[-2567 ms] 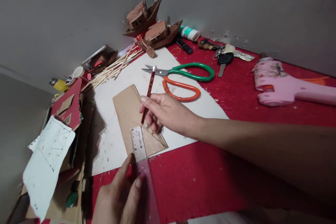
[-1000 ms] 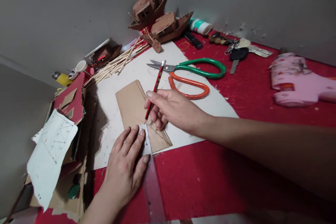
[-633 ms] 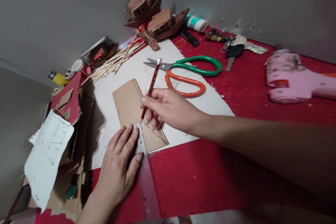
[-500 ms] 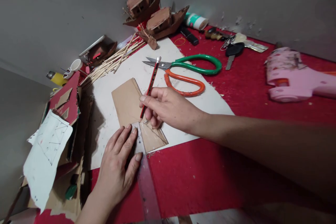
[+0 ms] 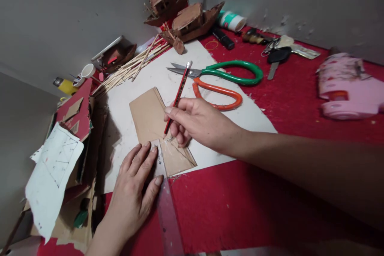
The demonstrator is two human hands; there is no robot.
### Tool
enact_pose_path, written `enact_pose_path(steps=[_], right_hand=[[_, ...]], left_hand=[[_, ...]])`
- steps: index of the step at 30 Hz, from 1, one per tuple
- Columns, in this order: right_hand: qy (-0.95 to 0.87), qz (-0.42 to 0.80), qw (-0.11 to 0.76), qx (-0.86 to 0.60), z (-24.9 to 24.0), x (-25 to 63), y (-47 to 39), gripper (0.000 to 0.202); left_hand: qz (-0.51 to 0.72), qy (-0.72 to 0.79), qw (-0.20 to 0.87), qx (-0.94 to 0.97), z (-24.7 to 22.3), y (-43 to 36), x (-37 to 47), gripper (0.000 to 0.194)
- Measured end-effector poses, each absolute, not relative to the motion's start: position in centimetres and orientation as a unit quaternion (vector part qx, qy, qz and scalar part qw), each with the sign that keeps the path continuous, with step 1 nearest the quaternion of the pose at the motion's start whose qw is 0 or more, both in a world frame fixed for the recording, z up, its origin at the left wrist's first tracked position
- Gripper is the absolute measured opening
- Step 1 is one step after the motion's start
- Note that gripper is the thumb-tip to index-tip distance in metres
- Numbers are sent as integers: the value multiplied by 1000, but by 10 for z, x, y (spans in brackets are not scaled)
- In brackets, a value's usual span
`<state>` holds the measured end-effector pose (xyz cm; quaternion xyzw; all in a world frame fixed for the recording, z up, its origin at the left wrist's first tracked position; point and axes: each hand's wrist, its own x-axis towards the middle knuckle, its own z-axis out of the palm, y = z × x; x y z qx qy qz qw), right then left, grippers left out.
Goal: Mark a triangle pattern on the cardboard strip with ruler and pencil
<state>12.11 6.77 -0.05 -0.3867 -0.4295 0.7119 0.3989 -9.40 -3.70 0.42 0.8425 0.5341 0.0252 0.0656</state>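
My right hand (image 5: 201,124) pinches a red and black pencil (image 5: 179,94), its point down at the cardboard near the end of the ruler. Fingers spread, my left hand (image 5: 136,178) lies flat and presses on a clear plastic ruler (image 5: 168,208). The ruler's far end overlaps a piece of brown cardboard (image 5: 147,112), which rests on a white sheet (image 5: 120,108). Pencil lines show on the cardboard's near part, partly hidden by my right fingers. Just beyond my right hand are scissors (image 5: 195,73) with one green and one orange handle, blades spread.
Thin wooden sticks (image 5: 132,64) lie at the back left, below cardboard model boats (image 5: 192,20). Keys (image 5: 279,56) and a pink glue gun (image 5: 345,88) lie on the right. A cardboard structure (image 5: 87,160) with a drawn-on paper (image 5: 54,176) stands at the left.
The view has shifted slightly, so things at the right appear further right. The pencil tip has moved slightly right from the ruler's end. The left hand stays on the ruler.
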Motion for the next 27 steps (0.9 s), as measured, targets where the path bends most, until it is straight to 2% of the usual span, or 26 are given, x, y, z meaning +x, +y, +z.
enact_pose_path(steps=[15,27], right_hand=[[-405,699,418,-416,7,118,63,22],[-567,574,422,-413,-11,120,52,7]], left_hand=[[13,508,68,859,-1,-36,-87,61],[14,514,82,854,-2,-35,-89,58]])
